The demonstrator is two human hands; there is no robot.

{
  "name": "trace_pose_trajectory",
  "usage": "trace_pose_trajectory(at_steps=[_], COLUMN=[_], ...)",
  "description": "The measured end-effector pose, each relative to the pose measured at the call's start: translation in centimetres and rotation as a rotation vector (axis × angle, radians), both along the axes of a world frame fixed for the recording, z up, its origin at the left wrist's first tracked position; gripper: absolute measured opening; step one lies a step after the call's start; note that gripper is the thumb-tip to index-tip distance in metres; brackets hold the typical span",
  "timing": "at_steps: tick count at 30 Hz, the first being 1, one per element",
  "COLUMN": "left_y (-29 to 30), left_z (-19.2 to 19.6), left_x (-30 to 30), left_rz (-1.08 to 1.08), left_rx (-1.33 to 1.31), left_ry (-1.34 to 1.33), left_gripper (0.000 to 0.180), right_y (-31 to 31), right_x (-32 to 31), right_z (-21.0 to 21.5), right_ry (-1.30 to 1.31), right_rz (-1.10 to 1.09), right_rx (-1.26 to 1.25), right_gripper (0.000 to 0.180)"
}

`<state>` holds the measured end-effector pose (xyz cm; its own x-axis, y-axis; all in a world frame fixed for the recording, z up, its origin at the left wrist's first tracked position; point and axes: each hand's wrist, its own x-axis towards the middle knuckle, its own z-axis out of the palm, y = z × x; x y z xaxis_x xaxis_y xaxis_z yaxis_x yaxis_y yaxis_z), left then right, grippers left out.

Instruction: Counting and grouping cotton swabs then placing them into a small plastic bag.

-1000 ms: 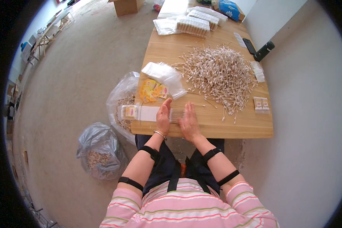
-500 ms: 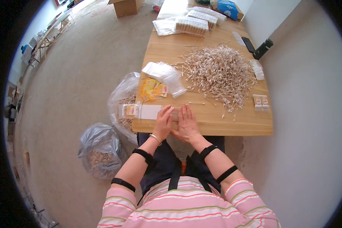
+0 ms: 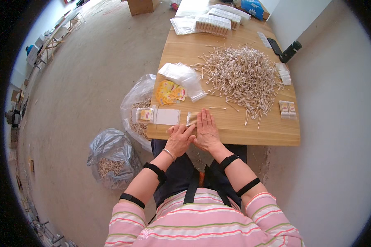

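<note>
A small row of cotton swabs (image 3: 191,118) lies side by side on the wooden table near its front edge. My right hand (image 3: 207,131) rests flat along the row's right side, fingers stretched out and close together. At the row's near end is my left hand (image 3: 179,138), its fingers bent and slightly apart, the index finger touching or almost touching the swab ends. Neither hand grips anything. Left of the row lies a white card strip (image 3: 167,117), with a filled clear swab pack (image 3: 144,115) beside it at the table's left edge.
A big heap of loose swabs (image 3: 245,78) covers the table's right middle. Clear bags (image 3: 181,77) and yellow labels (image 3: 169,93) lie left; finished packs (image 3: 213,24) stand at the back. A phone (image 3: 274,46) and black bottle (image 3: 291,51) line the right edge. Plastic sacks (image 3: 111,154) sit on the floor.
My left hand has drawn back toward me from the top of the swabs to their near end, uncovering the row. My right hand stays flat beside it. The whole view has shifted slightly.
</note>
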<state>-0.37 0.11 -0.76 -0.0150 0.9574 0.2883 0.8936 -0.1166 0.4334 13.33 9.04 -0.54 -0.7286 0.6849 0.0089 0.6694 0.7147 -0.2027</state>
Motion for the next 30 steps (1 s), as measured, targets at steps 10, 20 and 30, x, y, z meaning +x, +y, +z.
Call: trace_pose_trajectory(at_steps=[10,20,30], left_y=[0.2,0.5,1.2], left_z=[0.2,0.2,0.4], left_x=[0.0,0.1,0.4], left_rz=[-0.013,0.006,0.065], left_rx=[-0.049,-0.112,-0.147], left_ry=[0.019,-0.004,-0.050], left_gripper=[0.046,0.054,0.049], right_y=[-0.1,0.0,0.0], right_x=[-0.1,0.0,0.1], right_z=[0.3,-0.1,-0.3], right_ry=[-0.051,0.016,0.019], right_rz=[-0.003,0.001,0.001], right_rx=[0.011,0.057,0.051], right_gripper=[0.099,0.095,0.094])
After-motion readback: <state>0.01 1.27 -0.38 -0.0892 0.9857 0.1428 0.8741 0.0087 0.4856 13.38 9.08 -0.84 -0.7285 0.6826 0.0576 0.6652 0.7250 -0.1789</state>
